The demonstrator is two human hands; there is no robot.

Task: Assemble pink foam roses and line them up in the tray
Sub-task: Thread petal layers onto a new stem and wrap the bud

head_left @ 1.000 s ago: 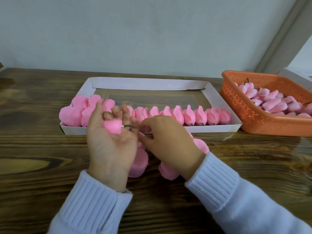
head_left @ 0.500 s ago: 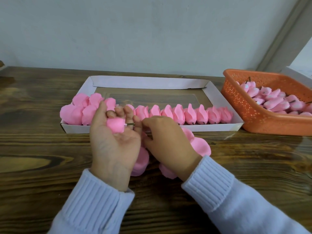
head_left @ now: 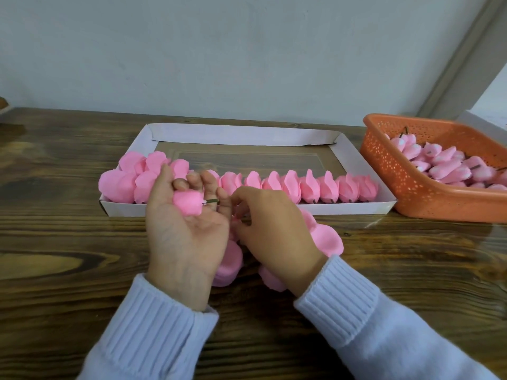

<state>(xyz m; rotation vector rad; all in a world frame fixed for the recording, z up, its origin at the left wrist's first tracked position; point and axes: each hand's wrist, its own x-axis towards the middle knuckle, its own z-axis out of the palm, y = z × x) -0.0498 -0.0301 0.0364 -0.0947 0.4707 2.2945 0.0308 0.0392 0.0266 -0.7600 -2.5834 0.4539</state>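
My left hand [head_left: 183, 231], palm up, holds a pink foam bud [head_left: 188, 202] whose thin green stem points right between its fingers. My right hand [head_left: 271, 231] is beside it, palm down, its fingertips pinching something small and pink just below the stem; what exactly it pinches is hidden. Loose pink foam petals [head_left: 327, 238] lie on the table under and around both hands. Behind them the white cardboard tray [head_left: 296, 208] holds a row of several finished pink roses [head_left: 310, 186] along its front wall, with a looser cluster at its left end.
An orange perforated basket [head_left: 406, 185] at the right holds several pink buds [head_left: 444, 165] with stems. The wooden table [head_left: 68, 242] runs to a pale wall behind. The tray's rear half shows bare bottom.
My hands have barely shifted; the left hand opened a little, showing more of the bud and its stem. The right fingertips stay close to the stem.
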